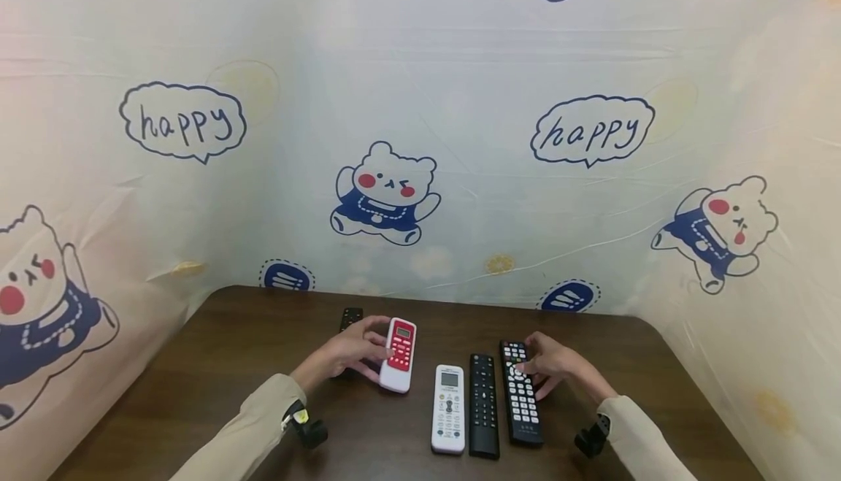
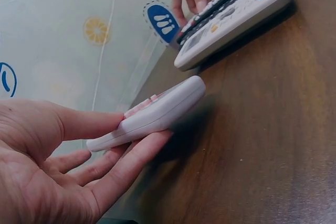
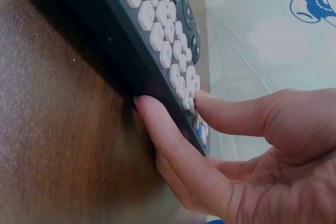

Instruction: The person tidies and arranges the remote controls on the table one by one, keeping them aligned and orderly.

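Note:
My left hand [image 1: 360,348] pinches a white remote control with a red key panel [image 1: 402,346], thumb on its face and fingers underneath. In the left wrist view this white remote [image 2: 157,114] is tilted over the table, its shadow below. My right hand [image 1: 550,364] grips a black remote control with white buttons [image 1: 523,401], thumb on the keys and fingers along its side. The right wrist view has that black remote [image 3: 126,40] close up, its side edge facing the camera. Between the hands lie a white remote with a grey screen [image 1: 449,422] and a slim black remote [image 1: 483,408].
Another black remote [image 1: 351,315] is partly hidden behind the left hand. Everything stands on a brown wooden table [image 1: 263,335]. A pale curtain [image 1: 486,233] with printed bears hangs around the table's back and sides.

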The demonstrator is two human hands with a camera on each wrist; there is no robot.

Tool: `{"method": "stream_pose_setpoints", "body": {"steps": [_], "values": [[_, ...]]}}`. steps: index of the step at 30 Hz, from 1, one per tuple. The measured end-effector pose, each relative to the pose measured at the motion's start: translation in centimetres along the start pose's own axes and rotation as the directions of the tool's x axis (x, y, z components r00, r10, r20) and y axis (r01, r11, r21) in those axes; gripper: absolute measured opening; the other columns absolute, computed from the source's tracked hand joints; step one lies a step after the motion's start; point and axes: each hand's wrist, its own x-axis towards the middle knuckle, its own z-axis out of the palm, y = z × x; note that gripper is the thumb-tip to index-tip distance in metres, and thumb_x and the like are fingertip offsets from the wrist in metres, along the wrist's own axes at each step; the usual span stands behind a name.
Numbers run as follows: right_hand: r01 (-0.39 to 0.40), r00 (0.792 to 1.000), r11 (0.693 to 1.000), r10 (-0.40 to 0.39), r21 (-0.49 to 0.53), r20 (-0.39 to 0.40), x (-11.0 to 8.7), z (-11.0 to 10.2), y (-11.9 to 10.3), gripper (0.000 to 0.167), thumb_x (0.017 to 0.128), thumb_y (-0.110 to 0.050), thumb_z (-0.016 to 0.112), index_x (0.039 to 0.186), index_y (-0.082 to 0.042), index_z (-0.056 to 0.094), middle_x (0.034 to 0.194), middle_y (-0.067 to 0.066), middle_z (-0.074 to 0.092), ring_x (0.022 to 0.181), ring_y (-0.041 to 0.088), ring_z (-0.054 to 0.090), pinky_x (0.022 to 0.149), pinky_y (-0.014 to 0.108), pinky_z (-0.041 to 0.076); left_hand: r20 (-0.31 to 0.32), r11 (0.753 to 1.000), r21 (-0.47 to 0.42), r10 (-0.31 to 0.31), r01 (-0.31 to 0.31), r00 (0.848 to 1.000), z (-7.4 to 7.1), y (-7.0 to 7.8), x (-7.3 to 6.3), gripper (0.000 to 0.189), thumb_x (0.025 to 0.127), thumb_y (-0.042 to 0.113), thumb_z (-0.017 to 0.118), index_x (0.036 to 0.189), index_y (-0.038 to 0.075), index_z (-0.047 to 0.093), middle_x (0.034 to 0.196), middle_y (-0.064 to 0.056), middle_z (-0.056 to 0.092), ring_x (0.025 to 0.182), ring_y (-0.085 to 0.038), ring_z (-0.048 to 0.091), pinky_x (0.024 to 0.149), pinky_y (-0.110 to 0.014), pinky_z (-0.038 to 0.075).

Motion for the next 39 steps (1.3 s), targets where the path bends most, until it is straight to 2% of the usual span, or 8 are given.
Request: {"method": "stream_pose_setpoints", "body": {"steps": [12,21,30,39], "values": [[0.007,1.000,1.000,-0.007,0.003,0.025,-0.1,-0.9,-0.2,0.070,0.100,-0.004,0.068,0.154,0.006,0.026,0.108,0.026,0.059,0.091,0.035,0.068,0.068,0.043,0.068,0.037,0.999,0.016,0.040,-0.040,0.999,1.4,0.1,-0.8,0.080,0.092,0.000,0.077,0.159,0.007,0.034,0.126,-0.024,0.063,0.093,-0.032,0.072,0.065,-0.050,0.067],[0.012,0.999,1.000,-0.012,0.005,0.033,-0.3,-0.9,0.0,0.073,0.099,-0.003,0.069,0.157,0.006,0.024,0.111,0.027,0.058,0.092,0.036,0.068,0.069,0.044,0.068,0.077,0.999,-0.005,0.039,-0.039,0.996,2.8,-0.3,-1.6,0.082,0.092,0.000,0.077,0.159,0.007,0.031,0.125,-0.024,0.058,0.095,-0.032,0.071,0.067,-0.049,0.068],[0.016,0.999,1.000,-0.017,0.013,0.047,-0.2,-0.7,-0.2,0.073,0.100,-0.004,0.068,0.158,0.005,0.025,0.110,0.026,0.058,0.092,0.035,0.068,0.070,0.044,0.068,0.057,1.000,0.014,0.005,-0.006,0.998,2.7,-0.8,-2.5,0.081,0.091,0.000,0.078,0.159,0.006,0.032,0.122,-0.022,0.059,0.093,-0.031,0.072,0.066,-0.046,0.068],[0.021,0.998,1.000,-0.021,0.006,0.056,-0.1,-0.3,-0.1,0.072,0.100,-0.004,0.068,0.156,0.006,0.025,0.109,0.026,0.061,0.090,0.033,0.069,0.069,0.044,0.068,0.097,0.996,0.088,0.025,-0.034,0.995,2.6,-0.7,-3.5,0.079,0.093,-0.002,0.075,0.158,0.004,0.032,0.111,-0.021,0.062,0.090,-0.031,0.072,0.063,-0.048,0.067]]}}
